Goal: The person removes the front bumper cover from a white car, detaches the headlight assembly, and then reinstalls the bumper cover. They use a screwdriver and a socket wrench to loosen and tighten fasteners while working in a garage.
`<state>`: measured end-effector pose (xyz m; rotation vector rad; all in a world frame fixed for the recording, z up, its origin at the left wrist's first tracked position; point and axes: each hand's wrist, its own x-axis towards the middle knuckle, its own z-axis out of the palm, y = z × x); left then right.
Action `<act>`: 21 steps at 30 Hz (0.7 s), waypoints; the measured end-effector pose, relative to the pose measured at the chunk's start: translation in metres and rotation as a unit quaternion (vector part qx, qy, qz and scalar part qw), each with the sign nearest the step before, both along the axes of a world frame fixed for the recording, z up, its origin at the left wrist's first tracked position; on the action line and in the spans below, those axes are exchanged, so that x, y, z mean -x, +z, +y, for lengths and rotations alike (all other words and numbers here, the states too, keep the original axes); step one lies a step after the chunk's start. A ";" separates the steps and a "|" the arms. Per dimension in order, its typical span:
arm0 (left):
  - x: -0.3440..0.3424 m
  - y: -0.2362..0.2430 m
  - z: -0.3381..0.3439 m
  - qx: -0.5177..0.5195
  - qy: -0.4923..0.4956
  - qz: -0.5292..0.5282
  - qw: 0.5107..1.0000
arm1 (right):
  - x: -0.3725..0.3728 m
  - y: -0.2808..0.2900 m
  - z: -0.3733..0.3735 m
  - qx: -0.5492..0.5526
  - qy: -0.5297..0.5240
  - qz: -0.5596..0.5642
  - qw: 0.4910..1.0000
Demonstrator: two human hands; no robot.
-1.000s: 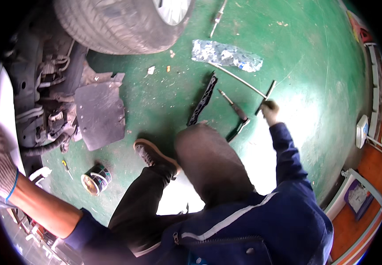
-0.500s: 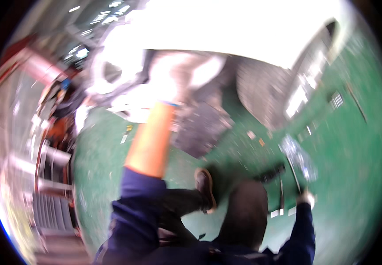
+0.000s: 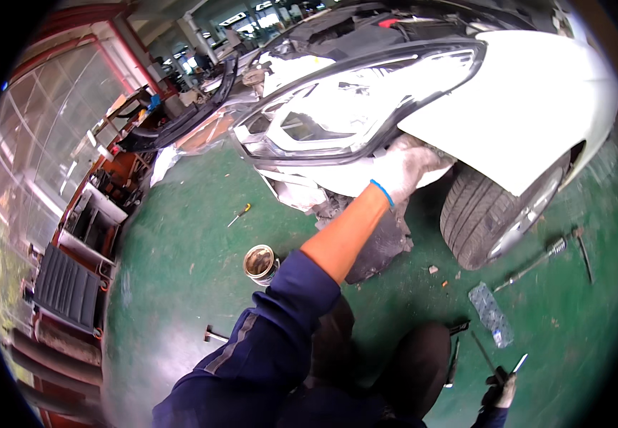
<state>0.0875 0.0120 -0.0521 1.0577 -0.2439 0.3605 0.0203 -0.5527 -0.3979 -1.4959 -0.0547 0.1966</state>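
My gloved left hand (image 3: 405, 167) reaches under the lit-looking headlight (image 3: 337, 107) of a white car, fingers curled at the gap beside the fender (image 3: 516, 107); what they grip is hidden. The tyre (image 3: 477, 221) is just right of that hand. At the lower right, my gloved right hand (image 3: 502, 392) is closed on the crossbar of a T-handle wrench (image 3: 487, 357), held low over the green floor. A dark sheet panel (image 3: 380, 257) lies beneath the car front, partly behind my left forearm.
A can (image 3: 260, 262), a screwdriver (image 3: 240, 214), another small tool (image 3: 213, 335), a socket bar (image 3: 530, 265) and a plastic bag (image 3: 489, 314) lie on the floor. A black bumper piece (image 3: 173, 128) is at the back left; racks (image 3: 73, 278) line the left side.
My view has swung up and left from the floor onto the car front. My left arm has come forward to the headlight. My right hand still holds the wrench.
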 end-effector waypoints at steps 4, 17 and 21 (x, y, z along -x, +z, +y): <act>0.002 0.003 0.022 -0.713 0.349 -0.150 0.589 | 0.018 0.125 0.033 0.151 -0.079 0.048 0.984; 0.002 0.009 0.021 -0.100 -0.105 -0.021 0.989 | 0.022 0.274 0.224 -0.271 -0.031 -0.103 0.956; 0.000 0.004 0.023 -0.110 -0.077 -0.016 0.991 | 0.011 0.282 0.240 -0.265 -0.024 -0.105 0.958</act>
